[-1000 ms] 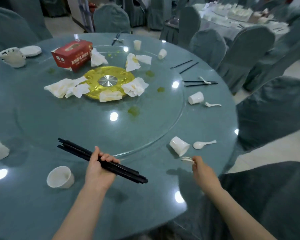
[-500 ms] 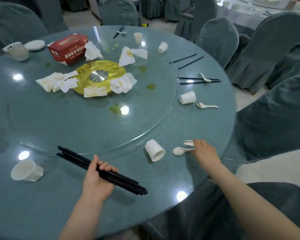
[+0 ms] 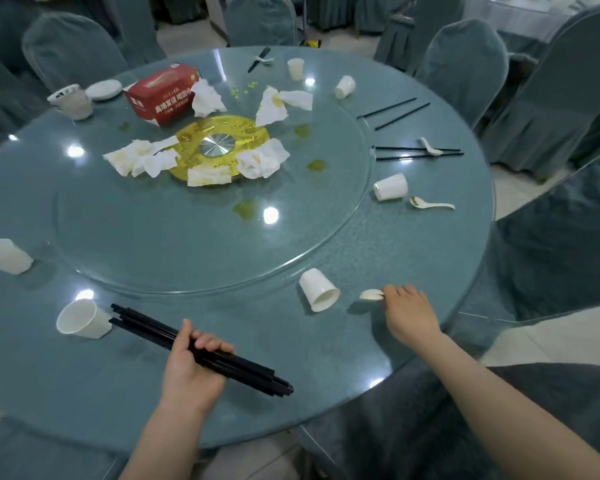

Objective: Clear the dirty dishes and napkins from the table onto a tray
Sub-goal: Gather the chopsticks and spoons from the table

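My left hand (image 3: 191,368) grips a bundle of black chopsticks (image 3: 146,325) low over the near table edge. My right hand (image 3: 409,313) holds white spoons (image 3: 371,294), whose bowls stick out to its left; a tipped white cup (image 3: 319,289) lies just beside them. Crumpled stained napkins (image 3: 260,162) lie around the gold hub (image 3: 219,147) of the glass turntable (image 3: 187,237). More white cups (image 3: 390,187), a spoon (image 3: 430,204) and loose black chopsticks (image 3: 418,152) lie along the right rim. No tray is in view.
A red tissue box (image 3: 163,95) stands at the back, with a stack of small bowls (image 3: 70,100) and a plate (image 3: 104,90) at far left. Two cups (image 3: 80,318) (image 3: 4,256) lie near left. Covered chairs (image 3: 551,251) ring the round table (image 3: 66,393).
My right hand has reached to the spoon beside the near cup and taken it up with the one it held. The view has shifted; my left hand keeps the chopsticks.
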`<action>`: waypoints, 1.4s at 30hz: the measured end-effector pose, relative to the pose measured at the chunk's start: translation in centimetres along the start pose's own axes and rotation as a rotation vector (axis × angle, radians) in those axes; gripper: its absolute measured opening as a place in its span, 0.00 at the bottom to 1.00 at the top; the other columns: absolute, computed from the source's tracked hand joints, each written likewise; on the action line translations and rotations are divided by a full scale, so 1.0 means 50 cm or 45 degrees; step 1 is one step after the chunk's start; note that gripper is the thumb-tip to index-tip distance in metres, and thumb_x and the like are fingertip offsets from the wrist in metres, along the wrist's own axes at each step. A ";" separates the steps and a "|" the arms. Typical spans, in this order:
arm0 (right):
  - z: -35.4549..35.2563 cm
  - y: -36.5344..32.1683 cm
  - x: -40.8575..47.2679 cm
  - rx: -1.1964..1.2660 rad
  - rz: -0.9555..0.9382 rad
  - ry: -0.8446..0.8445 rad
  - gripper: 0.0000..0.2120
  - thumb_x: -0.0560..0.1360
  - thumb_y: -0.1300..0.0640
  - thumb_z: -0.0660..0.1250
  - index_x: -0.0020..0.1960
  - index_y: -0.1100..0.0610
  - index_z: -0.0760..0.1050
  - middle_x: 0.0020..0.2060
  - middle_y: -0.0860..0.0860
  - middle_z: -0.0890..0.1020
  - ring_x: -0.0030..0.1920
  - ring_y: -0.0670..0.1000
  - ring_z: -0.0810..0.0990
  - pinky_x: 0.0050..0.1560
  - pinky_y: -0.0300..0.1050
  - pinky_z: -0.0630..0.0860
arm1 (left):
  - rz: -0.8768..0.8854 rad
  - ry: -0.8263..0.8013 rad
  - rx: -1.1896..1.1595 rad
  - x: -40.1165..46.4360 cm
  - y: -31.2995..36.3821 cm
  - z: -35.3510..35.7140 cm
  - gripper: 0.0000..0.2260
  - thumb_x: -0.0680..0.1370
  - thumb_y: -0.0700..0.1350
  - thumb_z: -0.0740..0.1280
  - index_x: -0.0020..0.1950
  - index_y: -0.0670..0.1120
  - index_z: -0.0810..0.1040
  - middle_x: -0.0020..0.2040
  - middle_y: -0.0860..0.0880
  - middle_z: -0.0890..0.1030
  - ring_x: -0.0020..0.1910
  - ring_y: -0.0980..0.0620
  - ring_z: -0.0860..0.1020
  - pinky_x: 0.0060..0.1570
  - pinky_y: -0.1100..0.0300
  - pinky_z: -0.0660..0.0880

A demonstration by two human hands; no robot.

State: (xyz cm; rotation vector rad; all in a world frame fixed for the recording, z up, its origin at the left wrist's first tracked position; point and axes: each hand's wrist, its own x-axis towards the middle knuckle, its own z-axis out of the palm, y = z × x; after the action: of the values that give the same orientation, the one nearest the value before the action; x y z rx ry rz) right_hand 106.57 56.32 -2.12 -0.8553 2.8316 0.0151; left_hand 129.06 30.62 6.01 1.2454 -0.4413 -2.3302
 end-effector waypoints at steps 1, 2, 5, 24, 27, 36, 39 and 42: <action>-0.006 -0.007 -0.015 0.125 0.038 0.005 0.07 0.77 0.60 0.54 0.54 0.55 0.67 0.49 0.56 0.78 0.50 0.59 0.75 0.42 0.50 0.65 | -0.016 -0.011 0.003 -0.005 -0.002 0.000 0.16 0.79 0.53 0.61 0.33 0.51 0.64 0.22 0.56 0.64 0.19 0.58 0.66 0.37 0.64 0.62; -0.012 -0.014 -0.030 0.247 0.077 0.009 0.06 0.78 0.60 0.53 0.54 0.56 0.66 0.48 0.57 0.79 0.47 0.61 0.76 0.39 0.49 0.64 | -0.038 -0.027 0.002 -0.010 -0.003 0.000 0.16 0.79 0.53 0.61 0.33 0.51 0.64 0.21 0.55 0.64 0.19 0.58 0.66 0.36 0.64 0.63; -0.041 -0.028 -0.085 0.456 0.133 0.036 0.04 0.80 0.59 0.52 0.52 0.56 0.64 0.45 0.61 0.79 0.43 0.63 0.77 0.36 0.49 0.64 | -0.114 -0.091 0.005 -0.028 -0.009 -0.006 0.16 0.79 0.53 0.62 0.33 0.51 0.64 0.22 0.55 0.65 0.19 0.58 0.66 0.36 0.64 0.63; -0.177 -0.056 -0.616 0.849 0.474 0.474 0.14 0.75 0.52 0.67 0.60 0.46 0.72 0.45 0.39 0.78 0.45 0.44 0.75 0.41 0.36 0.68 | -0.455 -0.411 0.208 -0.233 -0.103 -0.054 0.17 0.79 0.52 0.62 0.32 0.51 0.64 0.21 0.55 0.65 0.19 0.58 0.66 0.36 0.65 0.63; -0.190 -0.007 -0.662 0.799 0.544 0.545 0.09 0.78 0.52 0.63 0.57 0.48 0.71 0.42 0.40 0.76 0.41 0.43 0.73 0.37 0.34 0.65 | -0.483 -0.488 0.249 -0.265 -0.152 -0.021 0.17 0.80 0.52 0.61 0.32 0.51 0.64 0.21 0.55 0.65 0.19 0.58 0.66 0.36 0.64 0.63; -0.205 0.226 -0.803 0.772 0.746 0.563 0.04 0.80 0.55 0.59 0.50 0.46 0.66 0.34 0.43 0.75 0.35 0.43 0.73 0.33 0.38 0.64 | -0.615 -0.679 0.279 -0.355 -0.395 0.109 0.19 0.79 0.52 0.62 0.28 0.50 0.67 0.22 0.55 0.65 0.19 0.58 0.66 0.38 0.65 0.62; -0.206 0.339 -0.834 0.751 0.771 0.524 0.05 0.79 0.57 0.58 0.46 0.49 0.66 0.32 0.45 0.73 0.33 0.43 0.71 0.31 0.36 0.61 | -0.654 -0.733 0.272 -0.393 -0.503 0.173 0.20 0.79 0.53 0.61 0.28 0.50 0.67 0.22 0.56 0.65 0.20 0.58 0.66 0.38 0.65 0.62; -0.213 0.472 -0.854 0.759 0.779 0.480 0.01 0.77 0.59 0.59 0.47 0.55 0.69 0.35 0.51 0.75 0.36 0.52 0.74 0.36 0.44 0.68 | -0.686 -0.760 0.204 -0.441 -0.620 0.243 0.17 0.79 0.53 0.61 0.30 0.51 0.66 0.22 0.56 0.66 0.20 0.59 0.67 0.38 0.65 0.63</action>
State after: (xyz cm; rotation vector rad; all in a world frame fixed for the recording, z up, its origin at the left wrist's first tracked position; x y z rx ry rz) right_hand 126.65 98.76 14.91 0.1568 3.0171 -0.9317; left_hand 122.02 69.32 12.99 0.7657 -0.5386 -3.1936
